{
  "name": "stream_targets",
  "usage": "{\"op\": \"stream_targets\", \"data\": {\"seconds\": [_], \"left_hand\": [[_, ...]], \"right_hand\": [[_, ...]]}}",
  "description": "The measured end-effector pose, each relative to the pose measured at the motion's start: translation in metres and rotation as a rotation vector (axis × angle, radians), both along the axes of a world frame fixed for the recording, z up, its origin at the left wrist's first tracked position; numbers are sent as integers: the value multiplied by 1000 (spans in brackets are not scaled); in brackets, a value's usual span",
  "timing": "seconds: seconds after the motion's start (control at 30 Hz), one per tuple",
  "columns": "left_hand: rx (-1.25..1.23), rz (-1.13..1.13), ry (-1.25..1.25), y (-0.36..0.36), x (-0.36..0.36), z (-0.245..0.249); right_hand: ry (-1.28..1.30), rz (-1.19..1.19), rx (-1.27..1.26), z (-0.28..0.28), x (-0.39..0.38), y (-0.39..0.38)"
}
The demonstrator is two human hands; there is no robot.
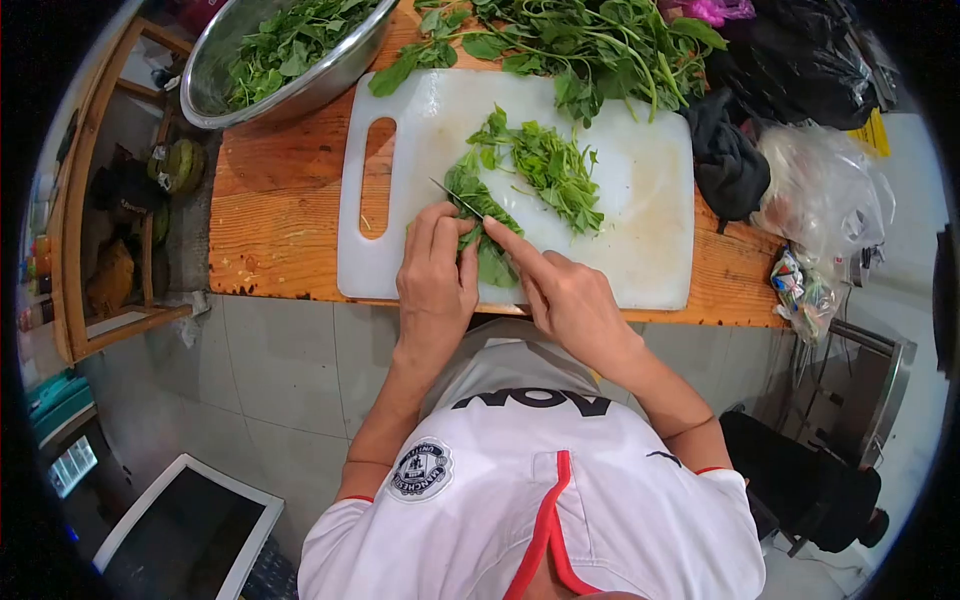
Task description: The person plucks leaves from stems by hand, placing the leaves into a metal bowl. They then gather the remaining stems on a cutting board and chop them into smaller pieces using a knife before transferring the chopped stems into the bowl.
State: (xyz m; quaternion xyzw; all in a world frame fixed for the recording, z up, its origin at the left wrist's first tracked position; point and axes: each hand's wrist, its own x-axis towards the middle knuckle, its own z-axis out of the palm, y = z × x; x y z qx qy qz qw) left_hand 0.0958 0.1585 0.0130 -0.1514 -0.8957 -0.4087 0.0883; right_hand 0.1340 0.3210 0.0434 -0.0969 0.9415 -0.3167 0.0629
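On the white cutting board [645, 200], my left hand [437, 265] curls its fingers around a bunch of leafy greens [493, 262] and presses it down. My right hand [572, 300] grips a knife [455, 196], its index finger stretched along the top of the blade. The handle is hidden in the palm. The thin blade lies across the bunch, close to my left fingertips. Just beyond the blade are some cut leaves [465, 180]. A looser pile of chopped greens [560, 175] spreads to the right of them.
A metal bowl [330, 85] of cut greens stands at the back left of the wooden table [265, 220]. Long-stemmed greens [610, 45] overlap the board's far edge. Right of the board are a dark cloth [725, 155], a clear plastic bag [820, 185] and black bags [790, 65].
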Motion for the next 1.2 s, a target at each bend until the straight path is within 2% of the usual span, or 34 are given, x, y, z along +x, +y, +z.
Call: {"op": "stream_targets", "data": {"seconds": [0.27,0.37,0.57,0.77,0.97,1.2], "left_hand": [[85,-12,27,5,9,-9],[36,-10,65,4,6,-8],[40,44,66,-2,-4,-9],[32,29,85,-3,-5,-9],[23,13,83,-4,-4,-9],[5,4,105,-4,-4,-8]], "right_hand": [[11,7,21,-4,20,14],[-2,33,72,0,13,12],[74,13,19,-11,13,7],[-18,-21,36,2,31,15],[110,33,44,-5,-14,-5],[63,-59,-77,1,-2,18]]}}
